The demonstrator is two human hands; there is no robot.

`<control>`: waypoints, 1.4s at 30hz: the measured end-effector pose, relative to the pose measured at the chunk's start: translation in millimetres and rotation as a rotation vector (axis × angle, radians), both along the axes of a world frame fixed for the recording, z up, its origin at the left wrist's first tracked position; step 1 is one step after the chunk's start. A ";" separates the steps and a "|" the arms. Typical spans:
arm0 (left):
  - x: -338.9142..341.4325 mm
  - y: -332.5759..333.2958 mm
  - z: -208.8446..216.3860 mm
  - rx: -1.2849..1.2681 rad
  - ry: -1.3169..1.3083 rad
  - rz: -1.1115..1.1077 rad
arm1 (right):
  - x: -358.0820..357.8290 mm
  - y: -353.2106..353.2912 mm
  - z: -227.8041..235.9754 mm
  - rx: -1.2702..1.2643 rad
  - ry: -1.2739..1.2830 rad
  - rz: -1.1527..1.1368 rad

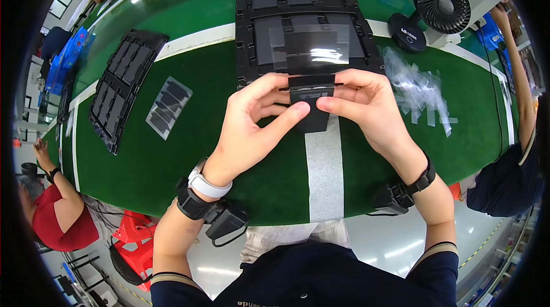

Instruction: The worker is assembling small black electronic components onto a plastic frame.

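Observation:
Between both hands, above the near part of the green table, is a flat black rectangular piece (311,122) with faint print. My left hand (244,121) grips its left side, thumb pressed on the face and fingers curled behind. On the other side my right hand (371,109) pinches it the same way, with the two thumb tips close together. A darker strip (311,81) runs along the piece's far edge; whether it is a separate part I cannot tell. Just beyond the fingers, a black tray (243,49) holds dark flat pieces, with a clear sheet (312,43) lying over them.
At left lie a second black tray (127,89) and a clear sheet with dark strips (169,107). Clear plastic strips (421,86) are heaped at right, near a black fan (441,6). A pale band (325,175) crosses the green table (263,187). Other people sit at both sides.

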State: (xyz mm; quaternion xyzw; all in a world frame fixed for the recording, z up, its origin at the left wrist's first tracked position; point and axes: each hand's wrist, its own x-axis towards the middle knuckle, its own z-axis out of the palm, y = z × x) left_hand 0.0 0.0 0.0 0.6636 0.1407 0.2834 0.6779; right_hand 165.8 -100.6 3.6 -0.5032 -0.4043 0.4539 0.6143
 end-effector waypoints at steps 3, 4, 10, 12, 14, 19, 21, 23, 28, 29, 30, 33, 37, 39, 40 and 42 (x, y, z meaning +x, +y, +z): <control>3.2 0.0 -7.9 -0.003 -0.002 0.105 | -0.4 1.1 -3.1 0.017 0.083 -0.015; 3.0 -1.0 -9.2 0.009 -0.016 0.165 | 0.5 -0.2 -2.7 0.012 0.099 -0.025; 1.0 -3.7 -2.8 0.072 -0.025 0.317 | -9.0 -1.4 1.0 0.256 -0.384 -0.131; 0.0 -3.3 -2.4 0.078 -0.012 0.330 | -8.4 -1.6 0.7 0.363 -0.710 -0.170; -2.1 -2.3 -3.0 -0.011 -0.072 0.227 | -5.0 -1.6 -0.9 0.208 -0.117 -0.049; -2.1 -6.0 -1.9 -0.104 -0.089 0.069 | 2.2 -0.6 -5.2 0.074 0.236 0.069; -1.5 -5.4 4.1 -0.141 -0.047 0.032 | 0.2 -0.6 -2.4 0.041 0.234 0.076; -3.6 -4.0 -4.1 -0.133 -0.052 0.032 | -0.1 -0.3 -1.4 0.069 -0.091 0.065; 0.3 -6.5 -1.2 -0.141 -0.040 0.032 | 2.7 -3.2 -2.5 0.063 -0.233 0.055; 0.9 -5.4 -0.9 -0.092 -0.039 0.037 | 1.2 -3.1 -1.2 0.048 -0.181 0.040; 1.2 -4.4 -0.7 -0.043 -0.037 0.042 | -2.3 -2.7 -0.7 0.045 -0.171 0.088; -0.1 -0.1 -4.8 -0.003 -0.032 0.036 | -6.6 -3.2 2.0 -0.009 -0.136 0.162; -0.8 -2.2 -8.6 -0.144 -0.113 0.047 | -4.8 -1.9 0.6 -0.004 -0.169 0.146; -2.0 0.8 -6.3 -0.237 -0.080 0.030 | -5.1 -2.0 1.8 -0.012 -0.135 0.130; -1.1 0.1 -5.0 -0.233 -0.075 0.041 | -5.1 -2.3 2.1 -0.018 -0.126 0.134; -2.2 1.0 -1.9 -0.244 -0.046 0.039 | -5.0 -2.5 2.5 -0.025 -0.116 0.138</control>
